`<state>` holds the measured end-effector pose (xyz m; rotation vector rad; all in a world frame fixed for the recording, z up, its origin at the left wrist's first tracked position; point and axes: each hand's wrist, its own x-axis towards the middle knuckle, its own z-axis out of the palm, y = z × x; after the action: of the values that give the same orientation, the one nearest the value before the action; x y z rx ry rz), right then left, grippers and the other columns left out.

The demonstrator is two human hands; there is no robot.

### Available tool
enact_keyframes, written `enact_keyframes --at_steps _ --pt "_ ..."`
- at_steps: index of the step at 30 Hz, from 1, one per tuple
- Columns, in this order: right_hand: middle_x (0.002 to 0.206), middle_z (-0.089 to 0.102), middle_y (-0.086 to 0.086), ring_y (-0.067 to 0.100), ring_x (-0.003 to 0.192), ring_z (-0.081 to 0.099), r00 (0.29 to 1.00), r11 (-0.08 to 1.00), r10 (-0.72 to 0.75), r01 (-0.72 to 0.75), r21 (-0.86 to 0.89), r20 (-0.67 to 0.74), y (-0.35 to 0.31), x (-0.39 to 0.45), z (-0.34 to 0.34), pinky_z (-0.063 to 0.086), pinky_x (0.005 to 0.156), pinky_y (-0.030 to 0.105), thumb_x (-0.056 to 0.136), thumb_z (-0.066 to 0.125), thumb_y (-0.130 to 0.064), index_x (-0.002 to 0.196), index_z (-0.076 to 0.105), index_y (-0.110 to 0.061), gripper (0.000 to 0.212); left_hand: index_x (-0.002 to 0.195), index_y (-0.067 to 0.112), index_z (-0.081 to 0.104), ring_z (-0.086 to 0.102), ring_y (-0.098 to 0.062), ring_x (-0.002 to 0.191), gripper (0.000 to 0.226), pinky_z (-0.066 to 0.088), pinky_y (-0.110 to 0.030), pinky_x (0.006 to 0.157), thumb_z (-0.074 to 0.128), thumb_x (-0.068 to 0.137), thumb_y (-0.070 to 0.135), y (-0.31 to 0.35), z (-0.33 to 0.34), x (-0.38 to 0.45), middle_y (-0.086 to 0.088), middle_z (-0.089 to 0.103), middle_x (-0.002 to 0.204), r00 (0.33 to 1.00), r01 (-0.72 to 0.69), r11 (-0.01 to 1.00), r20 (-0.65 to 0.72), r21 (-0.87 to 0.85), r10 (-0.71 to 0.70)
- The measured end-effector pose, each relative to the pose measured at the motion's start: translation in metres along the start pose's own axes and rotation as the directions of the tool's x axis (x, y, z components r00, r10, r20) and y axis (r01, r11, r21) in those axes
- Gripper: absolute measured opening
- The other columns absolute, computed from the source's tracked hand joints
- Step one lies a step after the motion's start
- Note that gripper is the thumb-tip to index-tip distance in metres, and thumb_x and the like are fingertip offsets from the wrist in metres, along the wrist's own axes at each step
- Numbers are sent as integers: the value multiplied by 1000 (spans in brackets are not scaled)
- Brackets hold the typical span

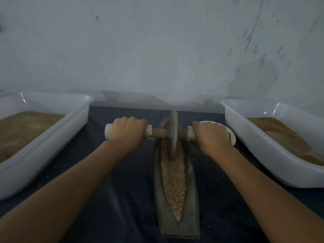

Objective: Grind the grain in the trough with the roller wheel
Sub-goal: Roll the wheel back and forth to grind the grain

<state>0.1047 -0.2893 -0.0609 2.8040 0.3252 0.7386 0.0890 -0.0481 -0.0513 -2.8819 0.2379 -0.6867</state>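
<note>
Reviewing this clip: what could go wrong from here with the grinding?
The roller wheel sits near the far end of the trough; pushed further, it may ride out. Grain heaped to the rim could spill onto the dark cloth. The right hand might knock the white scoop beside it.

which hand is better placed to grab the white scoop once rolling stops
Right. The right hand grips the roller wheel's handle right beside the white scoop; the left hand grips the far handle, across the trough.

dark cloth (126, 190) bears trough (191, 199), 2 tubs (52, 155).
</note>
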Motion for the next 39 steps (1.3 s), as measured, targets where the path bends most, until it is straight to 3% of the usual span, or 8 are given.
enact_keyframes --at_steps 6,12,15,19,23,28,33,39 --pt "72 53 -9 12 65 50 999 994 -11 6 112 38 3 -48 -11 38 52 27 82 64 -39 83 44 -29 22 83 26 40 54 -21 67 22 30 -32 58 60 84 34 6 -25 -25 3 63 86 996 -90 994 10 55 89" --pt "66 46 -14 1 58 43 974 988 -48 15 151 221 5 -117 -46 36 53 21 80 60 -51 76 29 -40 33 58 19 47 46 -22 36 49 22 -25 46 85 27 14 3 -49 -83 2 46 46 888 -355 929 -274 105 370" --pt "74 53 -11 6 70 55 965 982 -5 -45 184 261 4 -108 -39 48 64 28 85 55 -47 83 35 -38 23 69 22 45 55 -22 49 41 26 -29 48 81 49 22 10 -47 -58 2 55 59 930 -329 933 -123 147 347" --pt "68 45 -9 15 65 51 996 996 23 -31 81 92 3 -51 -12 29 49 28 84 61 -40 85 46 -28 19 85 27 42 56 -22 72 17 32 -33 60 59 84 32 5 -16 -8 3 62 87 990 -141 987 42 81 138" --pt "76 57 -3 19 66 53 994 996 19 -28 90 104 6 -6 -1 34 54 30 86 59 -35 82 44 -25 18 91 24 53 60 -24 79 11 34 -34 63 57 87 33 4 -7 11 1 62 90 998 -57 998 41 40 56" --pt "67 47 -11 7 59 41 987 991 -59 40 129 147 9 -67 -20 26 48 22 83 62 -44 80 32 -36 31 87 28 44 61 -22 80 17 33 -32 61 60 84 32 9 -38 -35 4 62 91 989 -137 989 63 56 134" --pt "57 43 -12 4 49 47 986 984 -148 138 110 82 3 -111 -57 27 42 21 60 79 -44 68 23 -35 57 59 21 52 49 -19 37 45 29 -23 43 87 30 22 -1 -57 -97 5 49 47 917 -336 941 -214 37 336" --pt "78 57 -8 12 73 55 994 997 -6 -2 76 108 2 -65 -25 28 51 25 85 61 -41 85 40 -32 23 83 29 35 62 -20 78 28 30 -32 59 62 82 35 9 -26 -38 5 61 87 992 -124 988 2 92 125"
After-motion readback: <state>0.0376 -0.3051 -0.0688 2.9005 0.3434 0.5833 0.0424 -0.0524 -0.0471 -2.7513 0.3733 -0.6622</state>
